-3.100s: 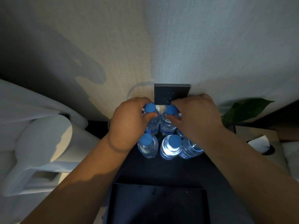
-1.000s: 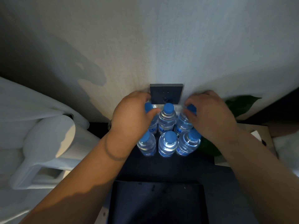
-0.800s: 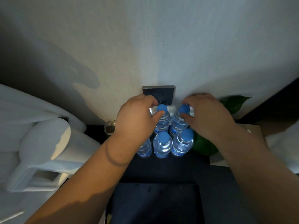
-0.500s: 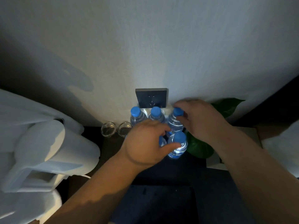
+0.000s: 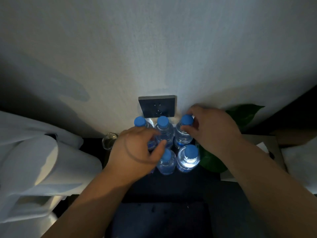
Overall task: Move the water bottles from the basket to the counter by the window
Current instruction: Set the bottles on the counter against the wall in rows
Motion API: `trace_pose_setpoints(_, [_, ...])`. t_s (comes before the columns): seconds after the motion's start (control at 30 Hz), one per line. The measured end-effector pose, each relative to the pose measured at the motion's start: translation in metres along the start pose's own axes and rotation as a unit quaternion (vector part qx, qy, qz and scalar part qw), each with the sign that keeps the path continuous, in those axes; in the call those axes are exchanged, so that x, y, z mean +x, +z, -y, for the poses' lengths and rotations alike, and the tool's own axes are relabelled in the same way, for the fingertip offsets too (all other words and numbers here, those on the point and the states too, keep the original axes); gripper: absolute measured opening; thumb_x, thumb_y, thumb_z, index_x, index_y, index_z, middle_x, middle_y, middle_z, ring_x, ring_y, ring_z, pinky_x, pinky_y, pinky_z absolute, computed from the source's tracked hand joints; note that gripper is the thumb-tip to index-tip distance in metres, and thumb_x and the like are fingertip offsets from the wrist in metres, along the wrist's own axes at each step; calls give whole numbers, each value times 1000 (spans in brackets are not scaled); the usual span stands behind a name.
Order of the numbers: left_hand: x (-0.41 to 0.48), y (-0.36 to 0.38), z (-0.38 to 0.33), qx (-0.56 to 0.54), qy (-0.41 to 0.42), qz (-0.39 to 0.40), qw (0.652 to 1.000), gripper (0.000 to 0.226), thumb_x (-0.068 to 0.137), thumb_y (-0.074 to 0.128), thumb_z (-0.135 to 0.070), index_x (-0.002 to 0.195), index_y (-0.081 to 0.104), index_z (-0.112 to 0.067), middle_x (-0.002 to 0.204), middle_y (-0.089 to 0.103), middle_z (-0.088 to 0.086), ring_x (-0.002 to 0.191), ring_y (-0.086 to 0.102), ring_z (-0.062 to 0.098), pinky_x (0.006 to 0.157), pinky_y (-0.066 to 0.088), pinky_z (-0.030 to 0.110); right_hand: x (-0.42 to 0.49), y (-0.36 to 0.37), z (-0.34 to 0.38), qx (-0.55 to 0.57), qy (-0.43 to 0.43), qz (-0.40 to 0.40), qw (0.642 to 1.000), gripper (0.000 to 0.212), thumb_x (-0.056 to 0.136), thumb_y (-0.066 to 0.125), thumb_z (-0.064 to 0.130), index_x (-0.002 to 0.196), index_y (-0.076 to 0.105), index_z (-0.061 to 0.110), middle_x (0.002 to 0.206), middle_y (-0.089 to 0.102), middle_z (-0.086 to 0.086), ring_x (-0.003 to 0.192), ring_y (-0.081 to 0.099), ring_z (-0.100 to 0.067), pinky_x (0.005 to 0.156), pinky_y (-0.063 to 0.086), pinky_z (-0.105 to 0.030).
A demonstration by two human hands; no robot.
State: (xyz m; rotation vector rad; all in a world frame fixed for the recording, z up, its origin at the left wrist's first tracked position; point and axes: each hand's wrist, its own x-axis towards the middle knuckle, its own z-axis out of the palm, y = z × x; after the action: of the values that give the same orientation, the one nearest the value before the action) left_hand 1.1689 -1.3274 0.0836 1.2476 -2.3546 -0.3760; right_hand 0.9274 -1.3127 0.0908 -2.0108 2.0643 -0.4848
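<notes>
Several clear water bottles with blue caps stand in two rows on the dark counter [image 5: 173, 186], against the wall. The back row shows three caps: left [image 5: 139, 121], middle [image 5: 163, 121] and right [image 5: 187, 119]. Two front bottles [image 5: 166, 162] [image 5: 188, 158] are in plain view. My left hand [image 5: 135, 152] curls down over the front left bottle, which it hides almost entirely, and its thumb touches the middle bottles. My right hand [image 5: 211, 129] pinches the neck and cap of the back right bottle.
A black wall socket [image 5: 157, 106] sits just above the bottles. A white kettle [image 5: 34, 169] and a small glass [image 5: 108, 143] stand to the left. Green plant leaves [image 5: 243, 114] and a tissue box [image 5: 262, 146] are to the right. A dark basket [image 5: 159, 219] lies at the near edge.
My left hand has come off the back row and dropped onto the front left bottle. My right hand has stayed at the back right bottle. The view has shifted slightly.
</notes>
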Motion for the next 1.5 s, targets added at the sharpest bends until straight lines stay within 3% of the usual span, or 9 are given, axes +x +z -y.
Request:
trace_pose_setpoints(0.2, [7, 5, 11, -5, -13, -46, 999, 17, 92, 62, -33, 88, 72, -19, 77, 64, -6, 71, 54, 13, 67, 44, 30, 0, -8, -1, 47, -14, 35, 998, 31, 91, 76, 45, 116, 65, 30, 89, 65, 12, 80, 62, -12, 73, 54, -34])
trace_pose_setpoints(0.33, [4, 12, 6, -39, -23, -7, 999, 21, 93, 57, -35, 86, 71, -23, 76, 64, -10, 69, 56, 9, 65, 48, 29, 2, -9, -2, 60, -15, 45, 997, 27, 94, 75, 40, 118, 67, 30, 98, 70, 8, 86, 63, -14, 80, 57, -37])
trace_pose_setpoints(0.47, [1, 15, 7, -44, -33, 35, 998, 33, 95, 51, -40, 72, 63, -21, 67, 58, -7, 62, 55, 14, 61, 48, 33, 2, -6, -1, 62, -2, 38, 997, 29, 94, 74, 44, 114, 67, 25, 90, 67, 6, 80, 62, -15, 75, 56, -38])
trace_pose_setpoints(0.7, [1, 9, 8, -46, 0, 56, 997, 38, 104, 43, -40, 70, 48, -24, 63, 49, -8, 58, 48, 14, 57, 43, 35, 4, -4, -1, 30, 1, 29, 999, 38, 93, 72, 55, 115, 63, 26, 88, 65, 8, 79, 63, -14, 72, 56, -36])
trace_pose_setpoints(0.8, [0, 9, 8, -65, 20, 69, 995, 43, 106, 39, -47, 74, 55, -24, 66, 52, -10, 62, 49, 12, 61, 44, 35, 2, -5, -5, 67, -5, 50, 996, 36, 93, 75, 47, 124, 62, 33, 86, 64, 13, 75, 61, -6, 73, 57, -34])
trace_pose_setpoints(0.9, [-4, 9, 6, -49, 25, 73, 996, 43, 97, 51, -60, 78, 65, -24, 71, 59, -11, 69, 55, 12, 64, 46, 32, 1, -6, -7, 94, -5, 53, 994, 33, 95, 76, 36, 126, 66, 33, 83, 59, 16, 73, 56, 0, 72, 52, -29])
trace_pose_setpoints(1.33, [-6, 8, 11, -43, 32, 83, 995, 52, 83, 56, -79, 81, 71, -30, 73, 62, -16, 73, 55, 6, 64, 48, 31, 5, -3, -4, 30, 18, 32, 999, 43, 89, 74, 60, 115, 62, 28, 87, 66, 10, 78, 62, -13, 69, 55, -35])
trace_pose_setpoints(1.43, [-8, 12, 7, -26, 20, 77, 996, 55, 81, 51, -86, 78, 66, -33, 71, 59, -16, 73, 53, 5, 64, 48, 31, 2, -4, -5, 50, -2, 36, 998, 37, 91, 74, 53, 121, 65, 32, 87, 67, 13, 77, 61, -8, 69, 53, -32])
trace_pose_setpoints(1.5, [-11, 17, 6, -4, 18, 67, 998, 50, 77, 60, -83, 77, 64, -33, 71, 59, -17, 73, 51, 4, 64, 49, 31, 1, -5, -5, 68, -9, 35, 997, 32, 93, 75, 45, 121, 67, 32, 88, 67, 12, 76, 61, -8, 69, 54, -33])
